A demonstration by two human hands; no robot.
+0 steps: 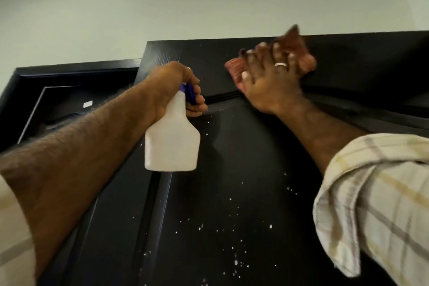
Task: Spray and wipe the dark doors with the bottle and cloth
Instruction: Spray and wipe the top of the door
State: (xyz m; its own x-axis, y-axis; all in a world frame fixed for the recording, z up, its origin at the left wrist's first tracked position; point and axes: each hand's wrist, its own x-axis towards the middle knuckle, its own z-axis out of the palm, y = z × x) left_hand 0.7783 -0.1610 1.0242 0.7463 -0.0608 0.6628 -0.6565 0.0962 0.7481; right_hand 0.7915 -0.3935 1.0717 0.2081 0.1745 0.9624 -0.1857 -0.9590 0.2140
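One white spray bottle with a blue head, gripped at its neck by the left hand, hangs before one droplet-flecked dark door, while the right hand, fingers spread, presses one reddish cloth against the door's top.

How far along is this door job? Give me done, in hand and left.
Done: the dark door has been sprayed; white droplets speckle its lower panel.
In hand: the right hand presses the reddish cloth against the door's top rail, while the left hand grips the white spray bottle.
Left: the droplets lower down are unwiped, and the neighbouring dark frame shows no spray.
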